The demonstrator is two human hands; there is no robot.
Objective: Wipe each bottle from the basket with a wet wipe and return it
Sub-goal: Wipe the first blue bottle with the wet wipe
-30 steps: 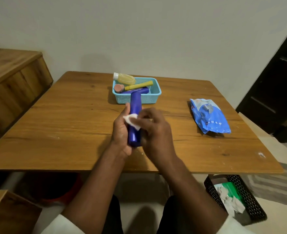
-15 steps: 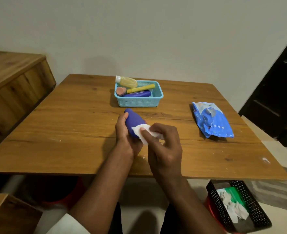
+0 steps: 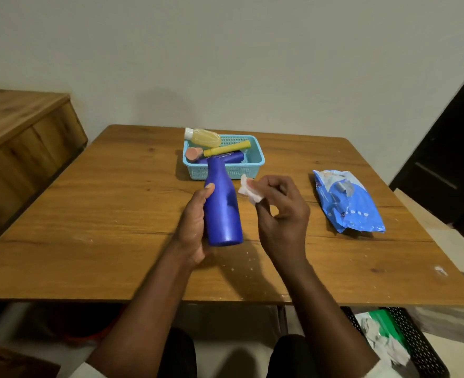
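Wooden bench (image 3: 89, 214) carries everything; left hand (image 3: 194, 227) wraps the smooth, rigid blue plastic bottle (image 3: 222, 208) mid-body, likely light, slippery when damp; right hand (image 3: 280, 211) pinches the soft white wet wipe (image 3: 248, 190).

No text is showing clearly enough to read. The blue wet-wipe pack (image 3: 348, 201), lying at the right of the frame, is carrying small white print and a row of round icons, all too blurred to make out.
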